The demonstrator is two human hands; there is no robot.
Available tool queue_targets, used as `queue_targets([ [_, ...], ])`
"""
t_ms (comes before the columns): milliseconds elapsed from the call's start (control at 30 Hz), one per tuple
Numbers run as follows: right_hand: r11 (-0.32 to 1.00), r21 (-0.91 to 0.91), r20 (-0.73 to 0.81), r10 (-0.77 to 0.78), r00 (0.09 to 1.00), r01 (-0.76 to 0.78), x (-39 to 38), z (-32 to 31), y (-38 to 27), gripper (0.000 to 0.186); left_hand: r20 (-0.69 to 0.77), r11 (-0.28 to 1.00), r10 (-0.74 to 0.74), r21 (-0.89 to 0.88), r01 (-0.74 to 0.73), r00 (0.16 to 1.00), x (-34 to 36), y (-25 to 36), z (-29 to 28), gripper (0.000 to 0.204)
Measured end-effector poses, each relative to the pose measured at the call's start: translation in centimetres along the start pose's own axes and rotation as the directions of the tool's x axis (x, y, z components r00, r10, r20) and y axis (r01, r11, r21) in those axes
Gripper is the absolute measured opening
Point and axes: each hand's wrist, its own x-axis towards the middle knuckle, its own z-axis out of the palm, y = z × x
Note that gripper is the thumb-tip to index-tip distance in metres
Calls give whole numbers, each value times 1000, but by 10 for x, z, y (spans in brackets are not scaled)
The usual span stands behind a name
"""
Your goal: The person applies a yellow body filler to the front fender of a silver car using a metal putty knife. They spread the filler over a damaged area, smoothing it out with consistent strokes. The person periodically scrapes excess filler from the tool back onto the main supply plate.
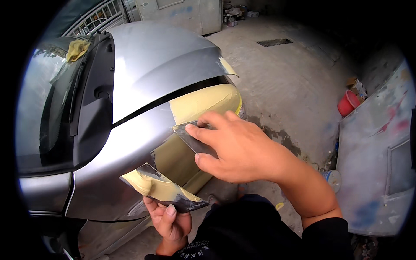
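My right hand (242,149) grips a thin dark spreader (187,138), fingers over its top and thumb at its lower corner. The spreader's far corner is at the edge of the pale yellow filler (203,103) coating the front corner of a silver car fender (125,136). Below it, a duller filler patch (175,159) covers part of the fender's side. From underneath, my left hand (169,220) holds a dark mixing plate (184,203) with a thick lump of yellow filler (145,183) on it. The plate is tilted, close to the fender's side.
The silver hood (162,50) stands slightly proud of the fender, with a yellow smear (228,67) at its front corner. A yellow cloth (77,50) lies by the windshield. At right are a red bucket (348,103), a paint-stained panel (366,173) and a round can (333,180).
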Motion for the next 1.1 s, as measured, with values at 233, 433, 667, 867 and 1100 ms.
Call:
queue_targets([
  [233,628,626,-194,-449,872,463,-57,0,17,60,-82,1000,-23,6,24,996,15,-10,36,69],
  [433,967,149,-200,-176,964,207,-55,18,73,58,-40,983,152,111,-146,988,22,-11,42,68],
  [667,945,58,-13,324,946,-323,21,-19,127,59,-64,990,109,95,-103,992,11,-11,30,68],
  [867,945,69,132,309,942,-320,56,-22,98,59,-74,993,81,88,-74,994,4,-8,20,68],
  [1100,986,-13,56,164,985,-164,28,-12,15,57,-93,996,79,59,-74,993,1,1,8,69],
])
